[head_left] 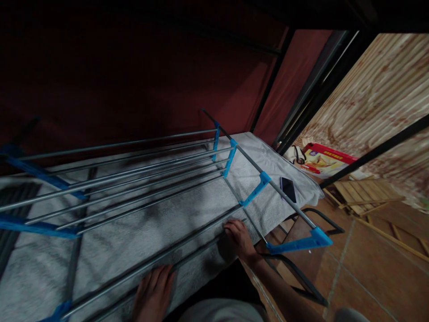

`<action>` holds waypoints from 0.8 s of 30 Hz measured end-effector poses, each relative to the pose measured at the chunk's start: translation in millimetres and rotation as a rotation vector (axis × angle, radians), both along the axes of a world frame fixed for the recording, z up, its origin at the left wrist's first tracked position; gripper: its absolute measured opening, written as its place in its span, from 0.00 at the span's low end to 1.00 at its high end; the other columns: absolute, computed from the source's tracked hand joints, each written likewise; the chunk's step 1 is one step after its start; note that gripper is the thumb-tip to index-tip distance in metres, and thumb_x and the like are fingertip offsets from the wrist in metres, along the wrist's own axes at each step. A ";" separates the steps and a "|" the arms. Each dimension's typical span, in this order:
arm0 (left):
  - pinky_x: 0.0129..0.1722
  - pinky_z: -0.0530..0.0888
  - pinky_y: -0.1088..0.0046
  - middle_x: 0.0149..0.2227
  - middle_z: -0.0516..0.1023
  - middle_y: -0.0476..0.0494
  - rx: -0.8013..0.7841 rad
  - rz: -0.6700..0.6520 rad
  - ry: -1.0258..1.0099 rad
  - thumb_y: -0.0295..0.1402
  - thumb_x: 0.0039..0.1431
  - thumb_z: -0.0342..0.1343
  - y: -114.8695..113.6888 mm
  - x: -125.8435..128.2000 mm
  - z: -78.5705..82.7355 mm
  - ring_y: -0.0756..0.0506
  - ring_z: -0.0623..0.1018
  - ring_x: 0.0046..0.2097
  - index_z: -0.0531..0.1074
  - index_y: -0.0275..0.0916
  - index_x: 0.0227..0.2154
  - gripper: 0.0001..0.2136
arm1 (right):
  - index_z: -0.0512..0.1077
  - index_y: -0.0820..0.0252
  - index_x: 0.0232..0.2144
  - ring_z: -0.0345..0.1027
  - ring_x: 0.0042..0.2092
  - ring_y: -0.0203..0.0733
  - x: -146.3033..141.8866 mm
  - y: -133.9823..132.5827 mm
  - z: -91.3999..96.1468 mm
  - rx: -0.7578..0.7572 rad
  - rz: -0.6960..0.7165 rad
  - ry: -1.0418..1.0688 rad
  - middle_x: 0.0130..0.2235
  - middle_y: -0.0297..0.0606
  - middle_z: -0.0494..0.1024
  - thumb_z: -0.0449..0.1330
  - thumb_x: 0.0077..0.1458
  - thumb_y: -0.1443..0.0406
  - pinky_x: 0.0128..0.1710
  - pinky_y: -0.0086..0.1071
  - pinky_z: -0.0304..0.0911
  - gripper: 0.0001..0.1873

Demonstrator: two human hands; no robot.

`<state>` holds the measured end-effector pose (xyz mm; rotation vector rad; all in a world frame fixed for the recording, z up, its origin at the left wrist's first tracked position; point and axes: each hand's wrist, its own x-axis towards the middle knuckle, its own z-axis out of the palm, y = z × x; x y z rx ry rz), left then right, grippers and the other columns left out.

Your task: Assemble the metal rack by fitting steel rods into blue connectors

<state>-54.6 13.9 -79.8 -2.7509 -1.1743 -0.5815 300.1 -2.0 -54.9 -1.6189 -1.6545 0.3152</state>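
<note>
The rack (137, 171) runs lengthwise along the bench's (263, 151) near edge, its right end nearer our right hand (240, 238) than our left hand (154, 290); fingers (232, 225) curl, grip unclear.

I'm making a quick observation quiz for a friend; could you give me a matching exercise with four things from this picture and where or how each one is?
1. Metal-tubed rack with blue plastic brackets
2. Flat, dark-screened rectangular phone
3. Slatted light-brown wooden piece
4. The person's bare right hand

A. Over the brown tiled floor
B. Fingers bent, at the rack's near side
C. Stretches across much of the grey cloth
D. Lies toward the cloth's right-hand edge in the picture

Pairs: 1-C, 2-D, 3-A, 4-B
</note>
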 end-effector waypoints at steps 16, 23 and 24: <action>0.50 0.71 0.60 0.51 0.80 0.45 0.008 0.103 -0.015 0.31 0.67 0.47 -9.4 -4.5 15.0 0.41 0.77 0.50 0.75 0.48 0.48 0.14 | 0.68 0.57 0.37 0.66 0.40 0.39 41.2 11.9 -10.5 0.098 -0.563 0.578 0.37 0.34 0.72 0.56 0.57 0.47 0.43 0.33 0.63 0.20; 0.50 0.72 0.66 0.48 0.80 0.46 -0.001 0.195 -0.096 0.36 0.69 0.48 -13.9 -9.7 3.4 0.44 0.78 0.49 0.75 0.46 0.50 0.14 | 0.66 0.57 0.44 0.65 0.44 0.41 53.6 15.1 -13.3 0.079 -0.679 0.669 0.43 0.36 0.70 0.60 0.50 0.48 0.45 0.35 0.62 0.25; 0.51 0.72 0.66 0.48 0.80 0.46 -0.016 0.202 -0.086 0.36 0.69 0.48 -14.7 -9.4 3.0 0.44 0.77 0.49 0.76 0.46 0.49 0.13 | 0.66 0.57 0.46 0.65 0.45 0.42 54.9 16.3 -13.1 0.071 -0.675 0.672 0.45 0.37 0.70 0.60 0.49 0.49 0.46 0.36 0.62 0.26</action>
